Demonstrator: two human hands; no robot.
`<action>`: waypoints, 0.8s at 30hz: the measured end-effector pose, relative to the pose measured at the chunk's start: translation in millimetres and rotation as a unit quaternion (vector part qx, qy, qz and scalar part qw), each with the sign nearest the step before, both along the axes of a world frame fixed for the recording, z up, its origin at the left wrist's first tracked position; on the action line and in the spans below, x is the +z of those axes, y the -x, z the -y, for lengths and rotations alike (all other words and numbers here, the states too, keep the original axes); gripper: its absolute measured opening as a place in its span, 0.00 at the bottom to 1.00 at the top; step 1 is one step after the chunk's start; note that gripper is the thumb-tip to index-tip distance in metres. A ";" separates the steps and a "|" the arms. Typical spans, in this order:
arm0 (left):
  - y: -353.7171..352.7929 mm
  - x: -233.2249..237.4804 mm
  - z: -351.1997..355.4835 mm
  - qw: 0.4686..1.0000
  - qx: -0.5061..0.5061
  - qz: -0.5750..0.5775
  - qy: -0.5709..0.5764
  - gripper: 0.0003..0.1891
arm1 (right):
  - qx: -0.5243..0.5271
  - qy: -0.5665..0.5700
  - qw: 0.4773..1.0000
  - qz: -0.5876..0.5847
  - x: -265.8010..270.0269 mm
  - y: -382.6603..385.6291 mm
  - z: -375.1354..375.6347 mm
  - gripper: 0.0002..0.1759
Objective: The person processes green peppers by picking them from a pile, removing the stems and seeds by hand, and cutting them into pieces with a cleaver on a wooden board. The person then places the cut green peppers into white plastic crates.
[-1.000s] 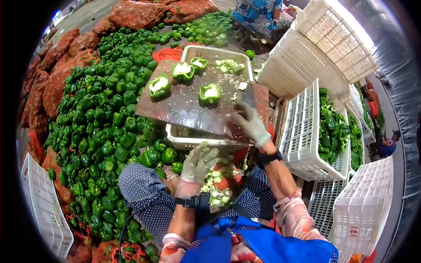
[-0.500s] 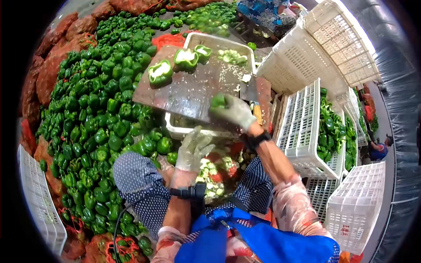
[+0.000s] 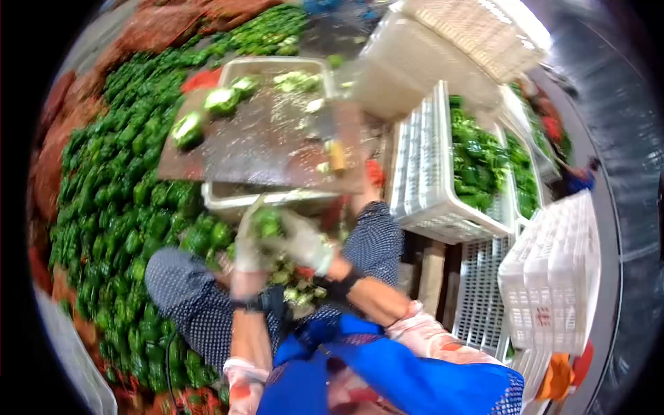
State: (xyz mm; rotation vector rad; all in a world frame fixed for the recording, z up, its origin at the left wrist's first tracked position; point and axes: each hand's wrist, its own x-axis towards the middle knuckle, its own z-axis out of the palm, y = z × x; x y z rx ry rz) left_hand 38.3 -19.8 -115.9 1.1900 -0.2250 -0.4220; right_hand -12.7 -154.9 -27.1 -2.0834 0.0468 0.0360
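A green bell pepper [image 3: 268, 223] is between my two gloved hands, low in front of the board. My left hand [image 3: 249, 245] closes on its left side, and my right hand [image 3: 304, 242] grips it from the right; motion blur smears the fingers. Beyond them a wet cutting board [image 3: 242, 149] lies across a white tub [image 3: 216, 200]. Cut pepper pieces [image 3: 187, 131] rest along its left side, with pale scraps and seeds scattered over it. A knife [image 3: 337, 155] with a yellow handle lies at the board's right. Pale pepper cores [image 3: 299, 290] show below my hands, between my knees.
A large heap of green peppers [image 3: 131, 207] spreads on my left, bordered by red mesh sacks [image 3: 76, 131]. To the right, a white crate [image 3: 422, 162] holds green peppers. Stacked crates [image 3: 415, 62] stand behind it, and another white crate [image 3: 550, 277] is nearer me.
My right hand has carried the pepper from the board's front edge down and left to my left hand. The view has swung, shifting the board and crates leftward.
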 end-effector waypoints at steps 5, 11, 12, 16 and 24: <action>9.7 28.9 -2.0 0.994 -0.020 0.104 -0.008 0.28 | -0.020 -0.074 0.997 -0.006 -1.7 11.8 4.1 0.36; 23.2 58.4 8.4 0.995 0.018 -0.030 0.096 0.37 | -0.016 -0.136 0.989 0.062 4.8 20.3 1.2 0.33; 22.4 62.0 6.2 0.995 -0.005 -0.034 0.096 0.40 | -0.018 -0.160 0.985 0.057 3.5 20.2 0.2 0.33; 18.7 54.4 3.1 0.995 0.001 -0.025 0.093 0.45 | 0.001 -0.203 0.978 -0.048 4.4 17.5 -7.1 0.39; 18.7 51.7 -8.5 0.991 -0.061 -0.061 0.102 0.41 | 0.127 -0.154 0.979 0.037 -12.4 5.1 4.8 0.37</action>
